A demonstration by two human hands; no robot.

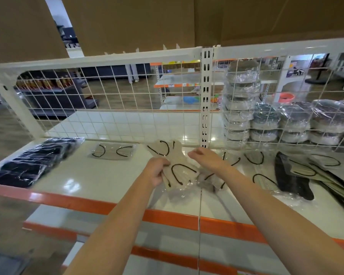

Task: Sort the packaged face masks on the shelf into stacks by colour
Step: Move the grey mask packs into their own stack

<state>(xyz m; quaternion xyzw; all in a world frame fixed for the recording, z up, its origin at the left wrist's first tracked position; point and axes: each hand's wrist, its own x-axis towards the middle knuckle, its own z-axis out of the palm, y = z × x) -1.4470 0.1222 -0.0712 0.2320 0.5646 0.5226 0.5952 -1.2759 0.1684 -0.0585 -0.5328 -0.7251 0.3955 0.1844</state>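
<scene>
No text reads clearly; the orange price strip (174,85) perhaps carries tags, too blurred

A beige packaged mask (175,165) with black ear loops was gripped at its near end by the left hand (157,171), above the white shelf (99,181). The right hand (205,158) was held just beside the pack's far end, fingers loosely curled; whether it touched could not be told. A stack of black masks (34,161) was laid at the far left, a single beige pack (112,151) near the wire grid (115,100), and mixed packs (298,175) were spread to the right.
</scene>
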